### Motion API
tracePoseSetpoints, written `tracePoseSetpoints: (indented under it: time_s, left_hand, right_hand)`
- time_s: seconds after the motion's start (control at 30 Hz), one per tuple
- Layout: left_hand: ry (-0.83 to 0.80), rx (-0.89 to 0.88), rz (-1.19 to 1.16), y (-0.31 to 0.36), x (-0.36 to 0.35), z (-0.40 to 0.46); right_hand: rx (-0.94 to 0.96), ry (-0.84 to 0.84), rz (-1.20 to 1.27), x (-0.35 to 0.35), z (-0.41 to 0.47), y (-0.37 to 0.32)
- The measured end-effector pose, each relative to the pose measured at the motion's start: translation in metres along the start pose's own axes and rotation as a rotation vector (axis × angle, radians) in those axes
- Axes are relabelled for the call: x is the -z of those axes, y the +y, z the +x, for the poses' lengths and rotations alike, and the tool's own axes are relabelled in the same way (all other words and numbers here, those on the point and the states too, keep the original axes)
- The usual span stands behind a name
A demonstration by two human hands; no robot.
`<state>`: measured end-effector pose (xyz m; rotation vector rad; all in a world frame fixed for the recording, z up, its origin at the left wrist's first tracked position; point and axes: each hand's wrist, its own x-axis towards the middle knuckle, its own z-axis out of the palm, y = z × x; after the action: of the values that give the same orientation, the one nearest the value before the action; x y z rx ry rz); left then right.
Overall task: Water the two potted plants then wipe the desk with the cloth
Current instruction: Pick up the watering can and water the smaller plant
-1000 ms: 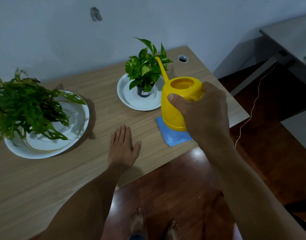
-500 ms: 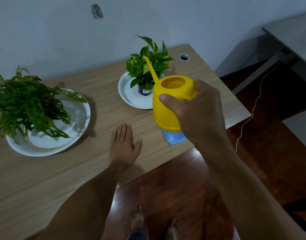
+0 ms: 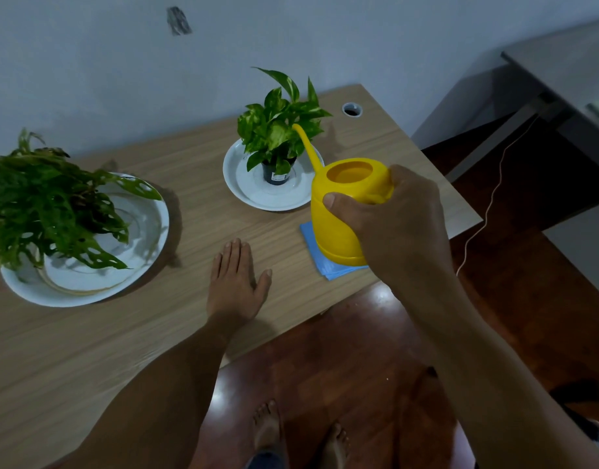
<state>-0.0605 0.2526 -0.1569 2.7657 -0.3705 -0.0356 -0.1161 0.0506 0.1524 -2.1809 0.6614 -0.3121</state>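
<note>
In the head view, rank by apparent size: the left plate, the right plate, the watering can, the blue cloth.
1. Left plate, widest.
2. Right plate and watering can: look alike; the can is held nearer the camera, so unsure.
3. Blue cloth, smallest showing, though the can hides part of it.

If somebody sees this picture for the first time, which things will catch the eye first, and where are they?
The yellow can stands out most: the right hand holds it above the blue cloth near the desk's front edge, spout towards the small plant on its white plate. At the left, a big leafy plant spreads over a larger plate. The left hand lies flat between them.
</note>
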Motion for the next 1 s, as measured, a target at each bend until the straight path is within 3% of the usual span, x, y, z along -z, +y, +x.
tracePoseSetpoints:
  time_s: [1.0]
  left_hand:
    - [0.005,0.001,0.005,0.001,0.003,0.001]
  right_hand:
    - [-0.034,-0.053,-0.004,-0.027,0.014,0.011]
